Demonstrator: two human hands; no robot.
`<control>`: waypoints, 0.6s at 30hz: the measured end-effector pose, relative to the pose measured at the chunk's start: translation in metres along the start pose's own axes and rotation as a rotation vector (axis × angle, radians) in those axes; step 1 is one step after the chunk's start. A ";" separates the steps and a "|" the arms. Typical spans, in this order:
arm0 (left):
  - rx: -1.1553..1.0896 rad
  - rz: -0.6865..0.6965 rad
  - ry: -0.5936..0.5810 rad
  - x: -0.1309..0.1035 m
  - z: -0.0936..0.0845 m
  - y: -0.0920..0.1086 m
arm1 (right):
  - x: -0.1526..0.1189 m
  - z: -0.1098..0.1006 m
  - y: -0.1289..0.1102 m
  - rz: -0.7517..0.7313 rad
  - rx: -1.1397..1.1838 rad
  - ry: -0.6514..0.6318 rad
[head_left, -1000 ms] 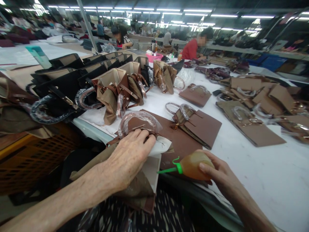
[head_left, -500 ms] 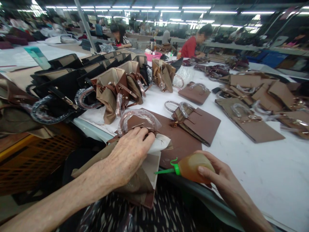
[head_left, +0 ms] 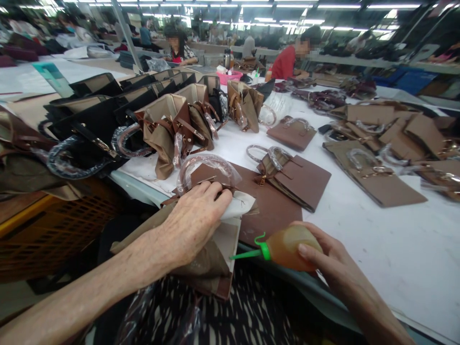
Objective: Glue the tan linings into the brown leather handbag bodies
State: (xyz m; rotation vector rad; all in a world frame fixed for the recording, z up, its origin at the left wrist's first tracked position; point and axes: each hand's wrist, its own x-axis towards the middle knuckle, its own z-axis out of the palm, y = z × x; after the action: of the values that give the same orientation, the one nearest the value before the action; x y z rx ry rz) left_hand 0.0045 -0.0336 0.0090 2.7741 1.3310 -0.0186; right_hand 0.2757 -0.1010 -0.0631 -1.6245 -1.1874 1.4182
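Observation:
My left hand (head_left: 197, 218) is closed on the upper part of a brown bag (head_left: 221, 282) at the table edge, its fingertips hidden in the folds beside a white flap (head_left: 239, 206). A plastic-wrapped handle (head_left: 210, 160) arches just beyond my knuckles. My right hand (head_left: 323, 249) is wrapped round a bottle of amber liquid (head_left: 289, 247) with a green cap, tipped on its side. The thin green nozzle (head_left: 246, 254) points left, its tip at the edge of the bag's pale panel (head_left: 228, 235).
A flat brown piece (head_left: 269, 215) and a brown bag (head_left: 302, 179) lie beyond the bottle. Black bags (head_left: 86, 115) stand at the left above a yellow crate (head_left: 72, 225). More brown bags (head_left: 377, 177) lie at the right. Two people sit across the table.
The view has tilted down slightly, so the background sits higher. Both hands keep their holds, and the nozzle tip stays by the panel edge.

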 end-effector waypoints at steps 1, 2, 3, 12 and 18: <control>0.004 0.000 -0.001 0.001 0.000 0.000 | -0.003 0.000 0.001 0.013 0.005 -0.015; 0.009 0.000 0.000 0.001 0.000 0.000 | -0.005 0.000 0.002 0.024 0.007 -0.026; 0.014 -0.004 -0.001 0.001 -0.001 0.000 | -0.007 0.000 0.003 0.030 0.010 -0.033; 0.018 -0.010 -0.003 0.002 -0.001 0.001 | -0.017 -0.003 0.007 0.019 0.030 -0.048; 0.004 -0.003 0.002 0.002 0.000 -0.001 | -0.018 0.006 -0.001 -0.006 0.012 0.031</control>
State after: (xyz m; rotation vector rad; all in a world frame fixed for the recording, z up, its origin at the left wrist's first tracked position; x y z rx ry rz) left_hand 0.0051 -0.0318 0.0087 2.7758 1.3374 -0.0178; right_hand 0.2701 -0.1178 -0.0571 -1.6275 -1.1632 1.3893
